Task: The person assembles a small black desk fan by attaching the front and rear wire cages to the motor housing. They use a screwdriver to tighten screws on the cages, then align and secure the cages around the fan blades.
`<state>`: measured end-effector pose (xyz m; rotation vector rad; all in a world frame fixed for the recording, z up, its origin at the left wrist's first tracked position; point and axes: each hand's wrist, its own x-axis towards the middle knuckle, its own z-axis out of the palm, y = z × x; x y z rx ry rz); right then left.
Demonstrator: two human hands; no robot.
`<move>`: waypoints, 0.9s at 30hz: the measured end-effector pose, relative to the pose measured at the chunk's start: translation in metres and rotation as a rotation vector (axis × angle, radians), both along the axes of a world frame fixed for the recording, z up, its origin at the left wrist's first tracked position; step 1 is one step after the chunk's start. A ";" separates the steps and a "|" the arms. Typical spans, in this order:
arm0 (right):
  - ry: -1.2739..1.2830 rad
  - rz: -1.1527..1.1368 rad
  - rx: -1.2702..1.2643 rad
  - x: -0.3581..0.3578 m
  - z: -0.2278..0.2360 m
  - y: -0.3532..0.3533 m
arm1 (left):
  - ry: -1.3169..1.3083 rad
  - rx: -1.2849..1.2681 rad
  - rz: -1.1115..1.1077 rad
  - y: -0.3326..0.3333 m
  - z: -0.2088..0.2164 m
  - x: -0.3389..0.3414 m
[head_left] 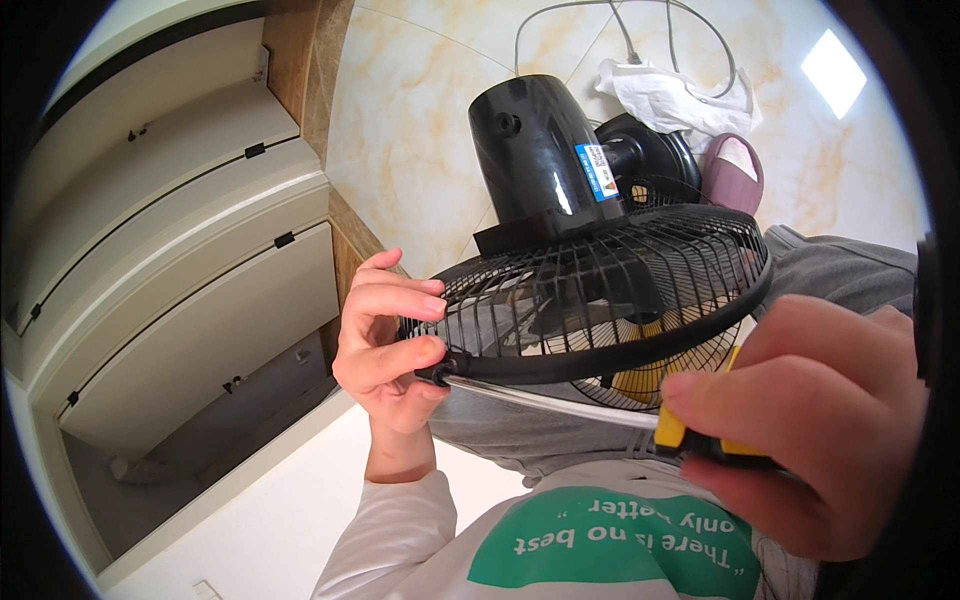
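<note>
A black electric fan (pixel 535 150) lies tilted across my lap, its round wire guard (pixel 600 290) toward me. My left hand (pixel 385 335) pinches the guard's rim on the left, thumb and fingers around a small black clip (pixel 436 372). My right hand (pixel 810 420) is closed around the yellow and black handle of a screwdriver (pixel 550 402). Its metal shaft runs left along the rim, and the tip meets the clip between my left fingers; the fastener itself is hidden. Through the wires show dark blades and a yellow part (pixel 640 365).
Beyond the fan's black base (pixel 650 150), a grey cable (pixel 630 40) loops over a crumpled white bag (pixel 685 98) on the marbled tile floor. A purple slipper (pixel 733 175) sits beside the base. White cabinets (pixel 200 320) stand along the left.
</note>
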<state>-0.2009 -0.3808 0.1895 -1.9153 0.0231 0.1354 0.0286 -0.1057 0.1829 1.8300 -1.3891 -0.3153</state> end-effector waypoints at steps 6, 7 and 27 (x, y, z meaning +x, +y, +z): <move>-0.042 -0.034 0.058 -0.003 -0.005 0.007 | 0.010 -0.016 -0.007 0.001 -0.001 0.001; -0.041 -0.049 0.076 -0.004 -0.006 0.009 | 0.011 -0.018 0.000 0.001 -0.001 0.001; 0.047 -0.122 0.158 0.000 0.001 0.011 | 0.025 -0.010 0.003 0.000 0.001 0.001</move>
